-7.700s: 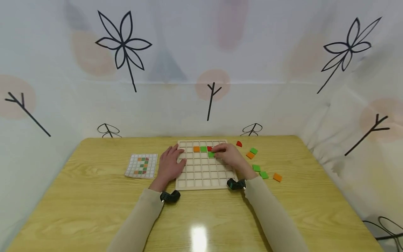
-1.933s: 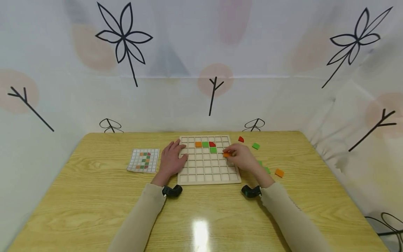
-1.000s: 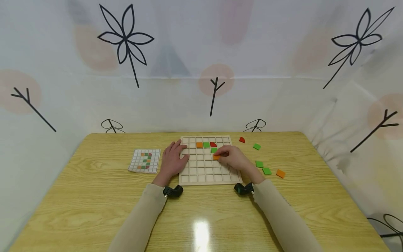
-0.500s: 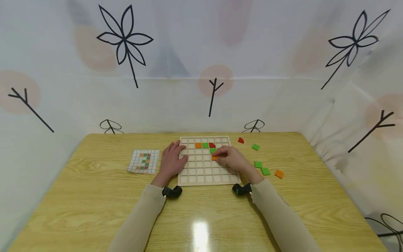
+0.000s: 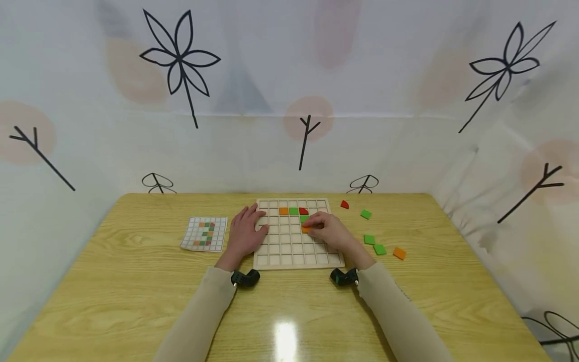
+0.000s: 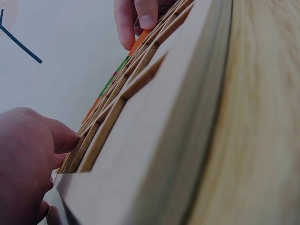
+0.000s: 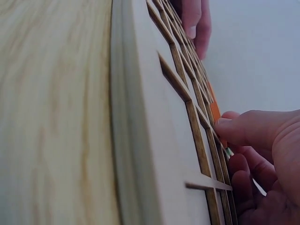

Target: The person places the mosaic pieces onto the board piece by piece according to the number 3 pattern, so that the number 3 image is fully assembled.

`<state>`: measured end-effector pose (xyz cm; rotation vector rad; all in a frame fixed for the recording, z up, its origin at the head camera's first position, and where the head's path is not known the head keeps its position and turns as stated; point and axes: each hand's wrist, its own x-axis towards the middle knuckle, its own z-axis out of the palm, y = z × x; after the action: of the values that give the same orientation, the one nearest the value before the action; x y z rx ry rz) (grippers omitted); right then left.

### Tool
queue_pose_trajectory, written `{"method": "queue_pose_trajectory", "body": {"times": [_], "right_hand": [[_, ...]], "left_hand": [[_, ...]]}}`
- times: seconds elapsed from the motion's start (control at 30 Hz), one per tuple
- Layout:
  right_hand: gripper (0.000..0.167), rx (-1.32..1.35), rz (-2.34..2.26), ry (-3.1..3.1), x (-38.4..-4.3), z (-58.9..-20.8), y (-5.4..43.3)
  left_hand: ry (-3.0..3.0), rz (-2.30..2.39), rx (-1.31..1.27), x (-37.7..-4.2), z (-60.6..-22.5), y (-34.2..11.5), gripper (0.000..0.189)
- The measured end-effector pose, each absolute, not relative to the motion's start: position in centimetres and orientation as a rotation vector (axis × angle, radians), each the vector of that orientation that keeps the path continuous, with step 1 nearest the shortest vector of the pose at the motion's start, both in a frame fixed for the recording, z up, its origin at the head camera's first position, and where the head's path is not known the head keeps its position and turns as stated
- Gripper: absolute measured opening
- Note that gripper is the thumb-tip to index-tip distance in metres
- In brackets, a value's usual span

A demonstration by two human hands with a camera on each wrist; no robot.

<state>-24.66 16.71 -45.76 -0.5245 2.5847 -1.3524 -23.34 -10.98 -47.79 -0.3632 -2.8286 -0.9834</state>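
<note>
My right hand (image 5: 332, 232) pinches an orange square tile (image 5: 305, 230) at a cell of the wooden grid board (image 5: 280, 268), just below a green tile (image 5: 304, 219). In the right wrist view, the thumb lies against the orange tile (image 7: 214, 108) at the board's surface. Above, one row of the board bears another orange tile (image 5: 283, 211), a green tile (image 5: 293, 211) and a red quarter-round piece (image 5: 303, 211). My left hand (image 5: 246, 234) rests on the board's left edge with its fingers spread; the left wrist view has its thumb (image 6: 63, 135) on the grid.
A paper card (image 5: 204, 234) printed with a coloured grid pattern lies left of the board. Loose on the table (image 5: 217, 327) to the right are a red quarter-round piece (image 5: 345, 204), several green tiles (image 5: 369, 240) and an orange tile (image 5: 399, 253). A patterned cloth (image 5: 289, 60) stands behind.
My right hand has left the red piece on the board, taken an orange tile from the table's right side and carried it left to below the green tile. The left hand has stayed put.
</note>
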Motion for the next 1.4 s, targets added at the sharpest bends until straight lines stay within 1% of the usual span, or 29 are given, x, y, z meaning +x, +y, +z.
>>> {"method": "queue_pose_trajectory", "body": {"times": [0.63,0.87,1.23,1.4], "right_hand": [[0.019,-0.539,-1.306,2.625,-24.3,-45.6,16.2],[0.018,-0.559,-1.36,2.618,-24.4,-45.2,16.3],[0.019,-0.389,-1.516,2.54,-24.6,-45.1,17.2],[0.021,-0.385,-1.504,2.618,-24.5,-44.9,17.6]], "left_hand": [[-2.828,-0.991,-0.359,-23.2,-47.9,-11.2,0.043],[-2.821,-0.982,-0.354,-23.2,-47.6,-11.2,0.043],[-2.831,-0.987,-0.358,-23.4,-47.7,-11.0,0.043],[-2.84,-0.976,-0.36,-23.3,-47.9,-11.0,0.044]]}}
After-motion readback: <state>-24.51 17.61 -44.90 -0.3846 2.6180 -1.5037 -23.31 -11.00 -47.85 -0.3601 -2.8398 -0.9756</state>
